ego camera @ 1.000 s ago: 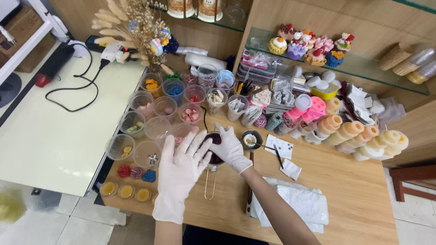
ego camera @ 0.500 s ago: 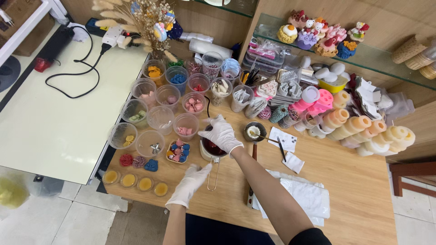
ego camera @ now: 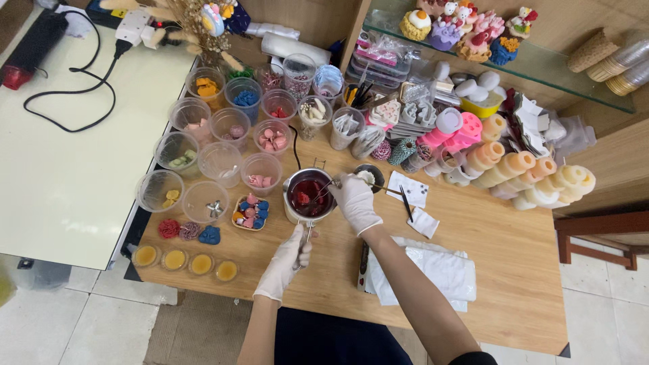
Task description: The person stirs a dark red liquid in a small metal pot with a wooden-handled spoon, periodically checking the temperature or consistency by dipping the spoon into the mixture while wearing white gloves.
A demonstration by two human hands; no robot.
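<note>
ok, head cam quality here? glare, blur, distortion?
Head view: light even and soft, shadows faint under the left hand and right hand. Mild glare on the white table and the glass shelf. Wide-angle bending at the edges; the wooden table edge looks skewed. Centre is sharp: the metal pot of red liquid reads clearly. No motion blur to speak of.

**Hands shift to the pot**

Your left hand [ego camera: 287, 260] has come off the table near the cups and dropped back to grip the wire handle [ego camera: 305, 236] of the metal pot [ego camera: 309, 197]; your right hand [ego camera: 354, 201] has slid from over the pot's mouth to its right rim, now pinching a thin stick [ego camera: 323, 190] into the red wax [ego camera: 307, 198].
</note>
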